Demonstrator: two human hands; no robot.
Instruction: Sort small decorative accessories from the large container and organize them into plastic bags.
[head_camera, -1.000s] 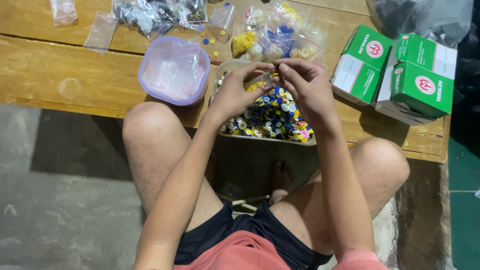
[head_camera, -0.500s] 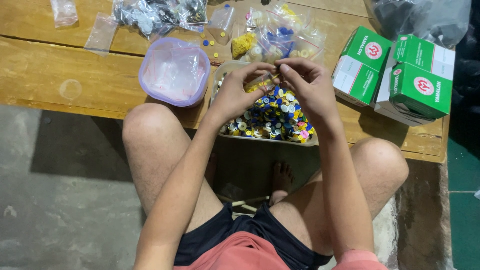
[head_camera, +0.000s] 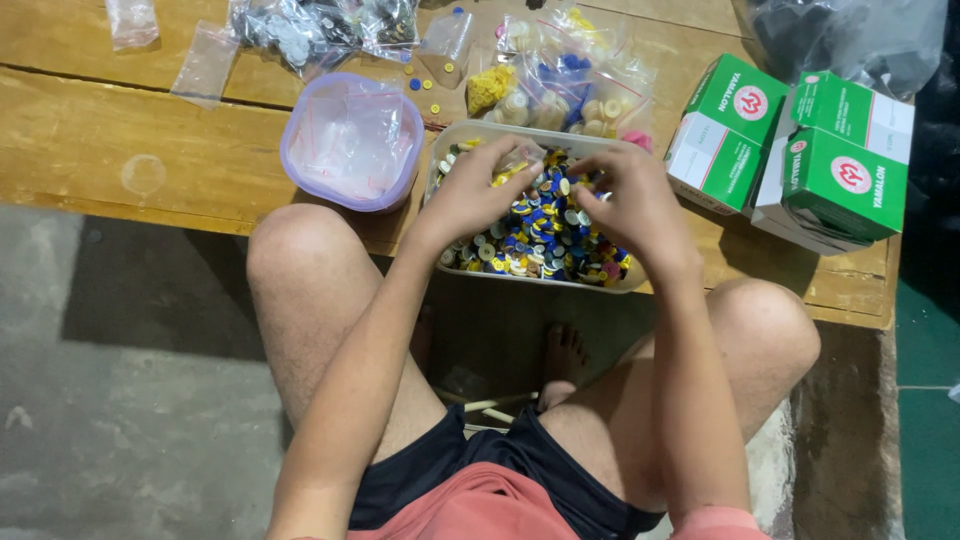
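A clear rectangular tub (head_camera: 452, 140) full of small round pieces in blue, yellow, white and pink (head_camera: 540, 235) sits at the wooden table's near edge, above my knees. My left hand (head_camera: 478, 198) hovers over the tub's left half and pinches a small clear bag (head_camera: 522, 158) with a few yellow pieces in it. My right hand (head_camera: 632, 200) is over the right half. Its fingers are curled down, with the tips close to the bag and just above the pile. Whether anything sits between those fingertips is hidden.
A lilac round bowl (head_camera: 300, 165) of empty clear bags stands left of the tub. Filled bags of sorted pieces (head_camera: 560, 80) lie behind it. Green and white cartons (head_camera: 840, 170) are stacked at the right, with a dark plastic sack (head_camera: 850, 40) behind them. The wooden table (head_camera: 120, 130) ends just before my knees.
Both hands have dropped slightly toward the pile and drawn a little apart. The small bag stays with the left hand.
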